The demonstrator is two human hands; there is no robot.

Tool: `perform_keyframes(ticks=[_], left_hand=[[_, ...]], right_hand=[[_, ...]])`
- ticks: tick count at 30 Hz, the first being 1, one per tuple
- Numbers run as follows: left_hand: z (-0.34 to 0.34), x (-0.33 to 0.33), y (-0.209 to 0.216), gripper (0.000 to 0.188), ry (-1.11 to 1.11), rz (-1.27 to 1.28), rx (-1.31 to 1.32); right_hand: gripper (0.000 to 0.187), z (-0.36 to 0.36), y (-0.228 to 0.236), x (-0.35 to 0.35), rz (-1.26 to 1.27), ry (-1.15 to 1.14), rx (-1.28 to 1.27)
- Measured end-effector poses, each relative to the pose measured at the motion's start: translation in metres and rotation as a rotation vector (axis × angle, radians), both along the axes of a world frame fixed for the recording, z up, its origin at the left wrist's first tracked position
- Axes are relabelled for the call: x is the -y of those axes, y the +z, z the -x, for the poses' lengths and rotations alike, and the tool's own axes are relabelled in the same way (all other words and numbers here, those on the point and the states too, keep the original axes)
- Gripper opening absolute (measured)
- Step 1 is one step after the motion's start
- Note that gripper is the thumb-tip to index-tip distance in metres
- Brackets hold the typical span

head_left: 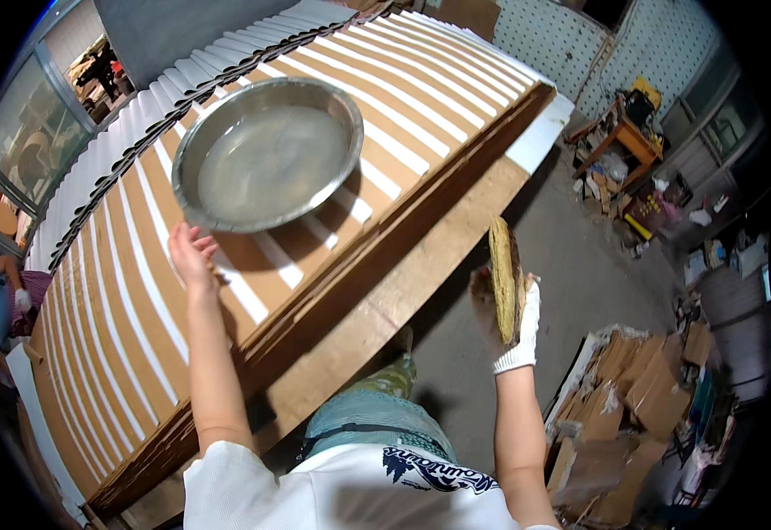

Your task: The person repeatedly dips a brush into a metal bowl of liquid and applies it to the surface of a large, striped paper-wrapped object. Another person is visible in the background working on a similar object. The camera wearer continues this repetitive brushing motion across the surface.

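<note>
A round metal basin [270, 163] of cloudy liquid sits on brown board striped with white [151, 265]. My bare left hand [193, 254] is just below the basin's near-left rim, its fingers loosely apart and nothing in them. Whether the fingertips touch the rim I cannot tell. Off to the right, beyond the bench edge, my right hand [527, 322] in a white glove grips a long yellow sponge-like pad [503, 274] with a dark brown side. The pad stands roughly upright over the floor and hides most of that hand's fingers.
A pale wooden beam [385, 305] runs along the near side of the layered boards. Flattened cardboard [619, 415] lies piled on the floor at right. Farther back stands a small wooden table [624, 141] with clutter. Another person's gloved hand [22, 299] shows at far left.
</note>
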State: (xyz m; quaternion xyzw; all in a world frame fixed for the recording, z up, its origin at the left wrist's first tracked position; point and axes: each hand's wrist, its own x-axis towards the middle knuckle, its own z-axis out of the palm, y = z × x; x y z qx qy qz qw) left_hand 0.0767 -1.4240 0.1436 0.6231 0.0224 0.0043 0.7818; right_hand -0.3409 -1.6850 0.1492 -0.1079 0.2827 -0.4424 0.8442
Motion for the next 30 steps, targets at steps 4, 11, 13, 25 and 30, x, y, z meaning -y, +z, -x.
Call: perform_keyframes(ticks=[4,11,13,25,30], left_hand=[[-0.087,-0.003,-0.024,0.033,-0.052,0.142,0.022],[-0.103,0.016,-0.003,0.056,-0.111,0.017,-0.150],[-0.107,0.023,0.001,0.060,-0.100,-0.002,-0.158],[-0.071,0.072,0.059,0.069,0.179,-0.227,-0.096],[-0.038,0.178,0.095,0.070,0.189,-0.152,-0.124]], right_hand=[[0.051,-0.115,0.046,0.085,-0.007,0.293,0.149],[0.065,-0.293,0.074,0.169,0.098,0.711,0.080],[0.064,-0.339,0.067,0.181,0.148,0.779,0.074],[0.043,-0.413,0.013,0.229,-0.145,0.846,0.184],[0.037,-0.401,0.045,0.314,-0.144,0.813,0.151]])
